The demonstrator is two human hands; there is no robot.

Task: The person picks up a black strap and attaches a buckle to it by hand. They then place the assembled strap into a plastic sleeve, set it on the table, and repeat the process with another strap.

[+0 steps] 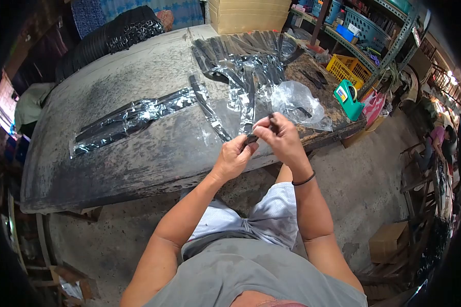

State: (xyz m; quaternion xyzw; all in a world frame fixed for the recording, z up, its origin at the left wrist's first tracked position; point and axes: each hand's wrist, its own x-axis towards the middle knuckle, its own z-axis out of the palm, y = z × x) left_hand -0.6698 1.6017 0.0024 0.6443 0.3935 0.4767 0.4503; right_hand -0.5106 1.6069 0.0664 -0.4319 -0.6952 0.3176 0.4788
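Close to the table's front edge, my left hand (pixel 233 157) is closed with a dark strip (pixel 251 138) pinched between thumb and fingers. My right hand (pixel 281 135) sits just beside it, fingers curled round a dark part at its fingertips, apparently of the same strip. Beyond my hands, black strips in clear plastic sleeves (pixel 247 97) lie fanned out on the table. One sleeved strip (pixel 209 110) lies slanted left of them. A crumpled clear plastic bag (pixel 299 105) rests right behind my right hand.
The worn dark table (pixel 118 176) carries a pile of sleeved black strips (pixel 138 118) on its left and a black bundle (pixel 112 41) at the back. A cardboard box (pixel 248 18), green tape dispenser (pixel 349 100) and yellow crate (pixel 348 71) stand beyond. Another person (pixel 436 140) is far right.
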